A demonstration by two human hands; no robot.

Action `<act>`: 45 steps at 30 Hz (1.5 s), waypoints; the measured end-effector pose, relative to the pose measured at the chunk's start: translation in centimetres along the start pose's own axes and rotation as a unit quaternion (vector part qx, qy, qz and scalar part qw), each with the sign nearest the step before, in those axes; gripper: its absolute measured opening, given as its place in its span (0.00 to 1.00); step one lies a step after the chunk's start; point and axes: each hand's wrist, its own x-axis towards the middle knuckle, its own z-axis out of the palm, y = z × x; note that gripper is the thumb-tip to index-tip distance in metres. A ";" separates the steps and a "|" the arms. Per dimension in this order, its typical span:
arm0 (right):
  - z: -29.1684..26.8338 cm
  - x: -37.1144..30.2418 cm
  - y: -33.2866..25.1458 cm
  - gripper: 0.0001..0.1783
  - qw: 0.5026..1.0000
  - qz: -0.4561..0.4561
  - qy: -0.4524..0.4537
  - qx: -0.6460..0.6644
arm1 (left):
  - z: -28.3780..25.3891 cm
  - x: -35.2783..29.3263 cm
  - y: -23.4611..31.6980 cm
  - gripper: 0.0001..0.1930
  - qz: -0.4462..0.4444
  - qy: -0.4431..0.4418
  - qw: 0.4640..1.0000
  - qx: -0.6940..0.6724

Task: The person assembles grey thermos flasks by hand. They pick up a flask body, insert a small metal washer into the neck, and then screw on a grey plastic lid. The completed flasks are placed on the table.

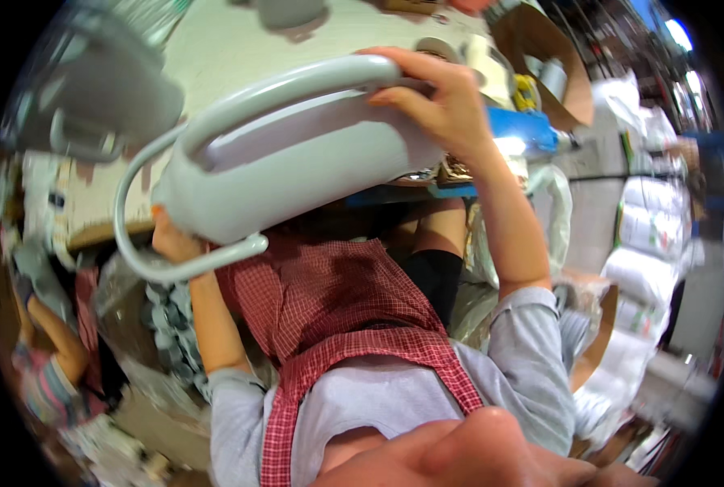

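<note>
A pale grey plastic vessel shaped like a watering can [297, 174] is held tilted above my lap, at the table's near edge. It has a thick looped handle along its upper side and a thin curved tube at its left end. My right hand [439, 97] grips the upper right end, thumb and fingers closed around the rim by the handle. At the lower left end my left hand [175, 235] holds the vessel from below, its fingers mostly hidden behind the body and tube. Another grey vessel [126, 97], blurred, stands on the table to the left.
The pale table [224, 36] stretches ahead. On its right are a blue cylindrical tool [524, 131], a yellow roll [527, 93] and a cardboard box [577, 97]. A plastic bag of grey parts [171, 325] lies low left. White wrapped bundles [654, 215] stand right; a co-worker's arm [61, 337] shows far left.
</note>
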 end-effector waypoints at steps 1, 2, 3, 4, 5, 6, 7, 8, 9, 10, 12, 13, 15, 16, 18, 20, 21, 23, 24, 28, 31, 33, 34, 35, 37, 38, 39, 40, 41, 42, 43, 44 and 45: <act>0.2 -0.1 0.5 0.21 1.000 -0.009 0.008 -0.016 | -0.8 0.9 0.2 0.18 0.068 -0.053 0.987 0.132; 0.2 -0.2 1.0 0.21 0.999 -0.020 0.024 -0.037 | -1.6 1.7 0.4 0.15 0.140 -0.113 0.952 0.248; 0.4 -0.3 1.4 0.22 0.996 -0.046 0.047 -0.053 | -1.6 2.1 -0.1 0.16 0.204 -0.126 0.923 0.302; 0.4 -0.3 1.8 0.22 0.996 -0.049 0.042 -0.055 | -1.6 2.3 -0.3 0.16 0.209 -0.110 0.927 0.291; 0.5 -0.6 1.8 0.22 0.993 -0.062 0.068 -0.067 | -1.3 2.2 -0.7 0.16 0.194 -0.092 0.941 0.261; 0.5 -0.6 1.8 0.22 0.993 -0.085 0.071 -0.037 | -1.0 1.8 -1.0 0.16 0.177 -0.079 0.952 0.235; 0.4 -0.8 1.6 0.21 0.995 -0.055 0.069 -0.042 | -0.5 1.4 -0.9 0.16 0.166 -0.081 0.957 0.225; 0.5 -0.9 1.3 0.21 0.996 -0.051 0.069 -0.032 | 0.1 0.8 -1.0 0.16 0.161 -0.083 0.958 0.221; 0.4 -1.1 1.1 0.21 0.996 -0.041 0.069 -0.036 | 0.5 0.2 -0.6 0.16 0.159 -0.088 0.958 0.220; 0.6 -1.3 0.8 0.20 0.997 -0.042 0.058 -0.029 | 0.8 -0.3 -0.4 0.16 0.155 -0.093 0.958 0.224; 0.5 -1.5 0.6 0.19 0.996 -0.025 0.078 -0.023 | 1.4 -1.2 0.6 0.17 0.159 -0.105 0.957 0.220; 0.7 -1.5 0.7 0.19 0.997 -0.017 0.072 -0.020 | 1.5 -1.6 1.0 0.17 0.159 -0.112 0.956 0.221; 1.5 -1.3 1.1 0.20 0.997 -0.006 0.071 -0.015 | 1.6 -2.3 1.8 0.17 0.168 -0.124 0.953 0.221; 1.9 -1.4 1.4 0.20 0.998 0.003 0.062 -0.014 | 1.6 -2.7 2.1 0.17 0.172 -0.129 0.951 0.223; 2.6 -1.8 2.0 0.23 0.992 -0.050 0.102 -0.055 | 1.5 -3.3 2.7 0.17 0.181 -0.134 0.950 0.218; 1.6 -4.9 2.3 0.25 0.981 -0.088 0.153 -0.083 | 1.5 -3.9 3.2 0.17 0.189 -0.137 0.947 0.221; 0.4 -7.5 2.3 0.25 0.972 -0.111 0.176 -0.113 | 1.5 -4.2 3.7 0.18 0.194 -0.137 0.945 0.224; -5.6 -17.4 2.5 0.25 0.949 -0.023 0.289 -0.121 | 1.7 -4.9 4.3 0.18 0.200 -0.139 0.942 0.230; -9.4 -23.6 2.5 0.24 0.917 0.081 0.345 -0.183 | 1.9 -5.3 4.6 0.18 0.202 -0.139 0.942 0.231; -24.7 -57.5 -1.3 0.20 0.554 0.391 0.517 -0.522 | 2.5 -7.4 4.7 0.18 0.214 -0.144 0.934 0.248; -27.5 -77.6 -5.1 0.17 0.322 0.678 0.393 -0.531 | 2.4 -8.9 4.5 0.19 0.214 -0.151 0.932 0.249; -26.5 -84.0 -5.7 0.22 0.272 0.786 0.345 -0.435 | 1.9 -9.6 4.4 0.19 0.211 -0.158 0.931 0.252; -26.2 -85.8 -6.2 0.21 0.281 0.802 0.371 -0.375 | 1.6 -9.8 4.5 0.19 0.209 -0.160 0.931 0.252; -26.0 -87.0 -6.3 0.19 0.316 0.809 0.391 -0.304 | 1.1 -10.0 4.6 0.19 0.207 -0.160 0.932 0.249; -26.4 -88.0 -5.7 0.18 0.372 0.793 0.432 -0.217 | 0.2 -10.2 4.9 0.19 0.202 -0.152 0.937 0.243; -26.8 -88.7 -5.2 0.21 0.387 0.721 0.560 -0.131 | -0.2 -10.2 4.9 0.19 0.197 -0.155 0.938 0.240; -27.1 -89.4 -4.1 0.21 0.392 0.737 0.543 -0.092 | -0.7 -10.4 5.0 0.20 0.194 -0.154 0.938 0.244; -27.0 -90.4 -3.2 0.22 0.369 0.754 0.535 -0.095 | -1.1 -10.4 4.9 0.20 0.190 -0.157 0.938 0.244; -27.1 -91.5 -2.0 0.22 0.329 0.768 0.537 -0.118 | -1.6 -10.6 4.9 0.20 0.183 -0.157 0.940 0.243; -26.4 -92.3 -0.2 0.25 0.335 0.789 0.509 -0.080 | -2.0 -10.7 4.8 0.20 0.175 -0.154 0.942 0.242; -25.5 -93.2 0.7 0.24 0.330 0.764 0.532 -0.157 | -2.5 -10.8 4.8 0.20 0.170 -0.151 0.943 0.242; -24.7 -93.4 1.5 0.23 0.315 0.740 0.546 -0.235 | -2.9 -10.9 4.8 0.20 0.165 -0.154 0.944 0.242; -24.0 -93.4 1.0 0.19 0.319 0.703 0.592 -0.232 | -3.3 -11.0 4.8 0.20 0.161 -0.154 0.946 0.237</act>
